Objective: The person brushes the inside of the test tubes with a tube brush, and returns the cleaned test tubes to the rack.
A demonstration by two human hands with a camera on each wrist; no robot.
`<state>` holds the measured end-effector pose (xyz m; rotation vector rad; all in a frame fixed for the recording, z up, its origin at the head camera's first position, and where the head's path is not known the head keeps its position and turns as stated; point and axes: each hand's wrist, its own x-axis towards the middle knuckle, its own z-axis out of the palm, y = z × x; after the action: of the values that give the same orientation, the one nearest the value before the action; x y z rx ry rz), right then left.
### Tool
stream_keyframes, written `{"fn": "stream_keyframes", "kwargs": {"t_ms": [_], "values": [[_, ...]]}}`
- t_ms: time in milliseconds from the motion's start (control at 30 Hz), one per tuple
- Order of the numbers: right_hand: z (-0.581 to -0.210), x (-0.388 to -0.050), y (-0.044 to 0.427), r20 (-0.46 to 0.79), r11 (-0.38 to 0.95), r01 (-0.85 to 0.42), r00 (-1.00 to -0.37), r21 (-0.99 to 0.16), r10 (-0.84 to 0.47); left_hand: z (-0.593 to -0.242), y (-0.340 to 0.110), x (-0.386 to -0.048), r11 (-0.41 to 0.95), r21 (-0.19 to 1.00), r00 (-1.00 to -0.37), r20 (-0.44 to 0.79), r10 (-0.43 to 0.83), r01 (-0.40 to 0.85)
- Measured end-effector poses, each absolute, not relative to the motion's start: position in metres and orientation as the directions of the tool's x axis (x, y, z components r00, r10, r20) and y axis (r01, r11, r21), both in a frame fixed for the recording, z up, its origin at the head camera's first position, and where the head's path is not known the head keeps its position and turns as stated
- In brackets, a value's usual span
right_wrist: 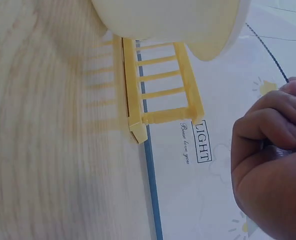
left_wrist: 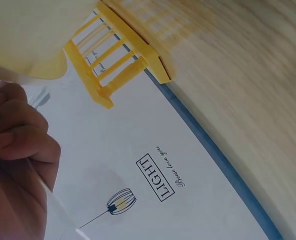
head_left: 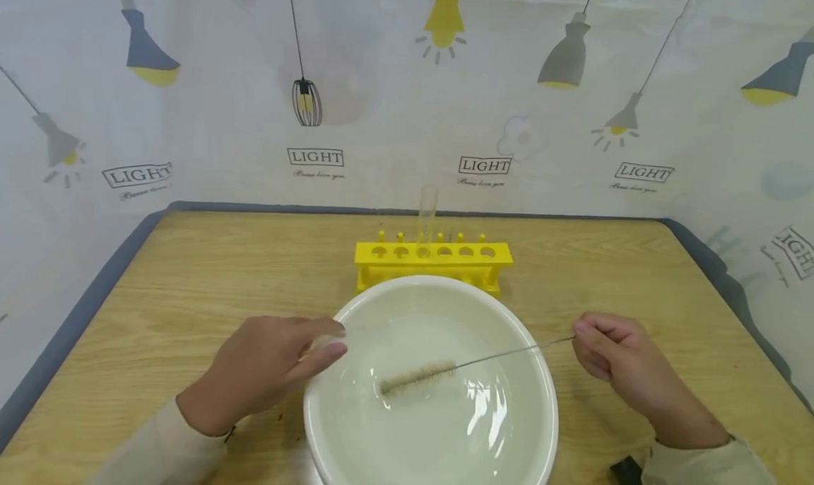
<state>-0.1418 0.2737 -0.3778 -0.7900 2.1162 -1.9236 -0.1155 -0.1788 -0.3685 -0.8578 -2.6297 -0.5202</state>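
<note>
My right hand [head_left: 626,361] pinches the twisted wire handle [head_left: 515,351] of a test tube brush, out to the right of a white basin [head_left: 552,407]. The brush's pale bristle head [head_left: 416,377] lies low over the water in the basin, sloping down to the left. At the basin's left rim, my left hand [head_left: 267,365] has its fingers curled round a clear test tube [left_wrist: 57,220]. This tube is hard to make out in the head view. Behind the basin stands a yellow test tube rack [head_left: 432,254], with one clear upright tube [head_left: 427,213] in it.
The wooden table [head_left: 222,273] has a blue-grey edge [head_left: 305,208] at the back. A wall covering [head_left: 381,117] printed with lamps encloses it. A small black object [head_left: 626,471] lies beside the right sleeve.
</note>
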Motion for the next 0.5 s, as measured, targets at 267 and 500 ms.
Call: {"fn": "stream_keyframes", "kwargs": {"t_ms": [267, 500], "values": [[-0.375, -0.145, 0.281, 0.246, -0.028, -0.254, -0.894, -0.967, -0.375, -0.373, -0.176, -0.118, 0.761, 0.178, -0.752, 0.402, 0.523, 0.625], [-0.376, -0.147, 0.288, 0.324, -0.211, -0.262, -0.876, -0.942, -0.357, -0.372, -0.173, -0.118, 0.754, 0.193, -0.749, 0.414, 0.517, 0.627]]}}
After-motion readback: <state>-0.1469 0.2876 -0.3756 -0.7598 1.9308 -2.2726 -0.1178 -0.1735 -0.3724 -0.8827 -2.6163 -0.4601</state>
